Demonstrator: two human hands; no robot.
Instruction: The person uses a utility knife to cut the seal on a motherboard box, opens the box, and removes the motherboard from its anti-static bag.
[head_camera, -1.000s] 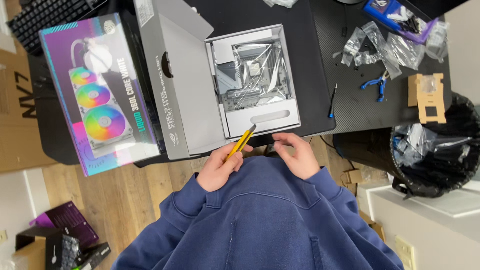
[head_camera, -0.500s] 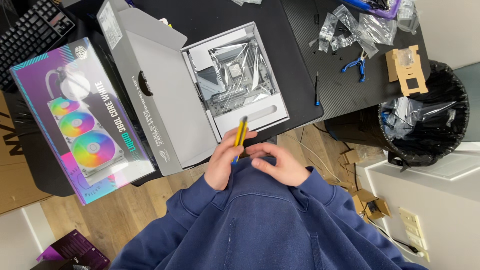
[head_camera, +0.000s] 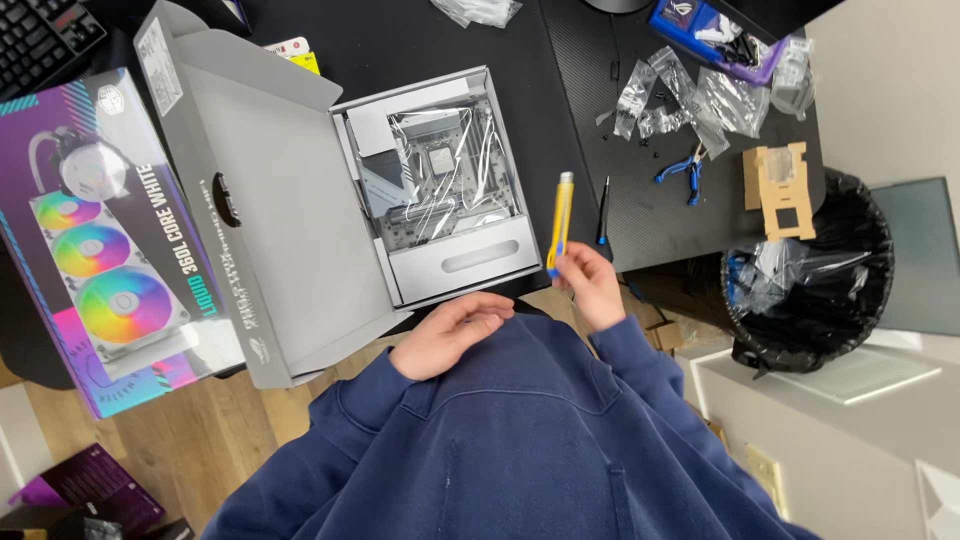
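Observation:
My right hand (head_camera: 592, 288) grips the lower end of a yellow utility knife (head_camera: 561, 218), which points away from me over the desk's front edge. My left hand (head_camera: 455, 335) holds nothing and rests with fingers loosely apart near my chest, just below an open grey box (head_camera: 270, 215). Inside the box's tray lies a circuit board in a clear anti-static bag (head_camera: 435, 175). The knife is just right of that tray.
A colourful cooler box with three rainbow fans (head_camera: 95, 240) lies at the left. A thin screwdriver (head_camera: 603, 212), blue pliers (head_camera: 684, 170), clear plastic bags (head_camera: 690, 95) and a cardboard piece (head_camera: 779, 190) lie on the black desk (head_camera: 650, 215). A black-lined trash bin (head_camera: 815, 280) stands right.
The knife passed from my left hand to my right hand and moved right of the box. My left hand let go and dropped toward my chest. The view shifted.

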